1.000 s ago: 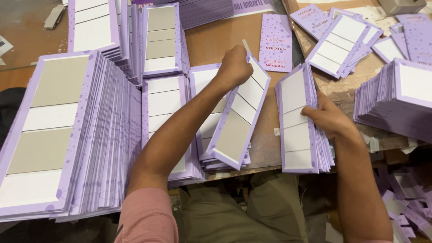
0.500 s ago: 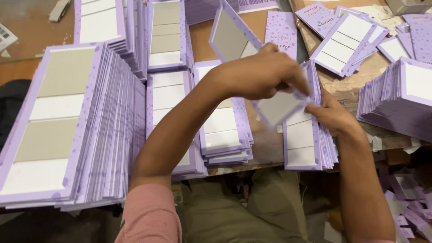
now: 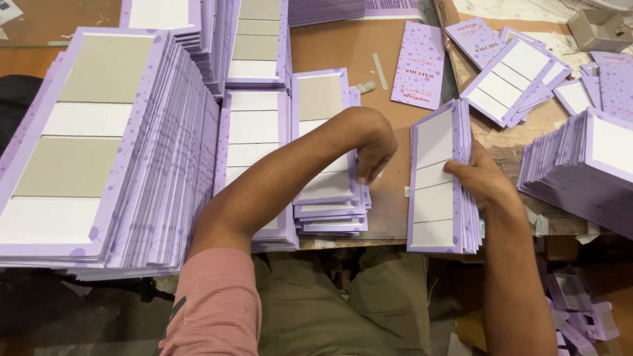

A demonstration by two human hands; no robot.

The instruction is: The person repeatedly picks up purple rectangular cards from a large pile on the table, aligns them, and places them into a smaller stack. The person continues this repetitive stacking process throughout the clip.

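Lilac-bordered panelled cardboard sheets in a stack run lengthwise away from the person, held by the right hand, whose grip clasps their right edge, while the left hand, fingers curled and holding nothing, hangs just to their left.

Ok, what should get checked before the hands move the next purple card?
1. Right hand steadies the right stack: ok.
2. Left hand rests at the edge of the middle stack: ok.
3. Left hand free of any card: cannot tell, fingers curl under.
4. Middle stack edges lined up: not ok, lower cards stick out.
5. Bare table between the two stacks: ok.
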